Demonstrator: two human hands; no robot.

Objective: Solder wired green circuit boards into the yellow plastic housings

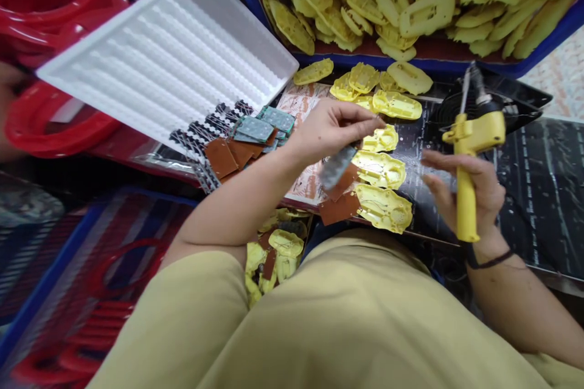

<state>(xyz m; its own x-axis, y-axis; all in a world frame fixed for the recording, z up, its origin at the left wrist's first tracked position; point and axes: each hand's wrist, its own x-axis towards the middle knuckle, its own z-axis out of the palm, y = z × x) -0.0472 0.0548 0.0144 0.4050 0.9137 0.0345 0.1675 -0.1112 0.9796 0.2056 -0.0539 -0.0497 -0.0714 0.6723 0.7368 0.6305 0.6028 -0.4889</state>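
Note:
My left hand point(335, 127) reaches over the workbench, its thumb and forefinger pinched together. A grey-green circuit board point(337, 169), blurred by motion, hangs under its palm and seems held by the lower fingers. Beside it lie brown boards point(340, 206) and a row of yellow plastic shells point(383, 206) with thin wires inside. My right hand point(486, 188) is to the right, blurred, thumb and fingers stretched apart. A yellow pistol-shaped tool point(466, 206) crosses in front of that hand, handle toward me; whether the palm touches it I cannot tell.
A white ridged tray point(173, 42) leans at the left, with wired black parts point(223, 121) and stacked boards point(262, 127) at its lower edge. A blue crate point(506, 67) of yellow shells stands behind. Red rings point(59, 115) lie left. A person's arm shows at the left edge.

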